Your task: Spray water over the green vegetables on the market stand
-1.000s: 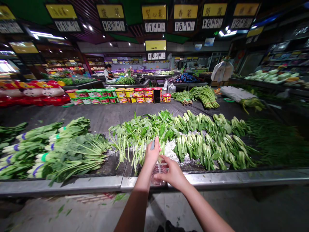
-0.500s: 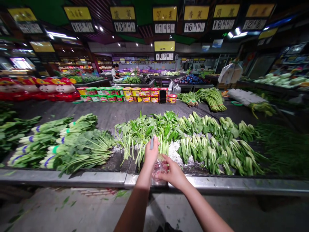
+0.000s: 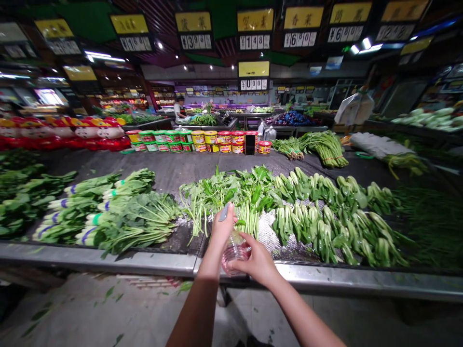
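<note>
In the head view a clear plastic spray bottle [image 3: 234,251] with a grey top [image 3: 224,212] is held over the metal front edge of the vegetable stand. My left hand [image 3: 222,226] is closed round the upper part of it, the thumb by the grey top. My right hand [image 3: 257,258] grips the clear body lower down, fingers and thumb on either side. Just beyond the hands lie leafy greens with long stems [image 3: 249,193]. To their right are rows of bok choy [image 3: 321,231]. Part of the bottle's neck is hidden by my left hand.
Banded bunches of greens [image 3: 72,212] and loose leafy greens [image 3: 141,221] lie to the left. Stacked tubs [image 3: 198,140] and a black phone [image 3: 250,144] stand along the back. A steel rail [image 3: 144,262] edges the front. Price signs [image 3: 255,29] hang overhead.
The view has shifted a little to the left, so the stand appears further right. Both hands stay on the spray bottle, which has tilted slightly. The person in the background is less visible.
</note>
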Available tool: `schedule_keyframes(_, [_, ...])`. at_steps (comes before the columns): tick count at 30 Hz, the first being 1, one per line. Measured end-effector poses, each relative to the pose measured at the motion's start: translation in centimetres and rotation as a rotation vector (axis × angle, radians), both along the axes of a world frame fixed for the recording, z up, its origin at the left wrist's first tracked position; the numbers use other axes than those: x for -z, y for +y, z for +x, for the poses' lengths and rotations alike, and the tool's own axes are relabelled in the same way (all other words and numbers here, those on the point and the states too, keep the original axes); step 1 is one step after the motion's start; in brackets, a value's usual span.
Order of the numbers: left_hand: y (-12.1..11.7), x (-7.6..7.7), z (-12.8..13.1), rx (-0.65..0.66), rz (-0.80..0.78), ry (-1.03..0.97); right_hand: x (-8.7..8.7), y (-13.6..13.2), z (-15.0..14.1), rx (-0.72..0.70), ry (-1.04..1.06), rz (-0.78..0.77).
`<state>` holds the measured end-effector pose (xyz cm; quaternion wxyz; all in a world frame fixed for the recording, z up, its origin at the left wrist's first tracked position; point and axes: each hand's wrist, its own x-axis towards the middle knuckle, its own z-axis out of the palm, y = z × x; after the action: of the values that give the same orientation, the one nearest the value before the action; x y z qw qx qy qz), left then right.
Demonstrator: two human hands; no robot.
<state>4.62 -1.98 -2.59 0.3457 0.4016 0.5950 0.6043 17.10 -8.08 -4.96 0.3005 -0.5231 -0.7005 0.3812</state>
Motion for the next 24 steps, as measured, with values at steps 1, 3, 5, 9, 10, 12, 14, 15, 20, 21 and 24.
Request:
schedule_keyframes(1, [0.0,0.1,-0.2,0.017,-0.027,0.001,0.0,0.0,-0.1,0.002,-0.004,-0.001])
schedule_keyframes(3, [-0.1,0.1,-0.4,0.035,-0.067,0.003,-0.1,-0.1,-0.1,0.006,-0.012,0.000])
schedule_keyframes(5, [-0.2,0.1,-0.5,0.025,-0.071,-0.012,-0.2,-0.1,-0.2,0.004,-0.016,0.004])
schedule_keyframes(9, [-0.5,-0.1,-0.6,0.033,-0.028,-0.046,-0.5,0.0,-0.2,-0.011,-0.009,-0.001])
schedule_keyframes(10, [-0.5,-0.2,-0.7,0.040,-0.020,-0.048,-0.5,0.0,-0.2,-0.012,-0.009,-0.003])
schedule_keyframes(12, [-0.6,-0.3,-0.8,0.045,-0.023,-0.043,-0.6,0.0,-0.3,-0.012,-0.014,-0.006])
schedule_keyframes(14, [-0.7,-0.2,-1.0,0.037,-0.037,-0.027,-0.6,-0.1,-0.4,-0.013,-0.021,-0.003])
schedule_keyframes(15, [-0.7,-0.1,-1.1,0.029,-0.042,-0.018,-0.6,-0.2,-0.5,-0.015,-0.023,-0.001])
schedule_keyframes(20, [-1.0,0.4,-1.7,0.026,-0.019,-0.003,-0.3,-0.5,-0.8,-0.034,-0.017,0.005])
schedule_keyframes(21, [-1.2,0.5,-1.7,0.028,-0.020,-0.011,-0.2,-0.6,-0.9,-0.040,-0.013,0.004])
schedule_keyframes(24, [-1.6,0.4,-1.8,0.017,-0.013,-0.047,0.0,-0.6,-1.1,-0.054,-0.007,0.002])
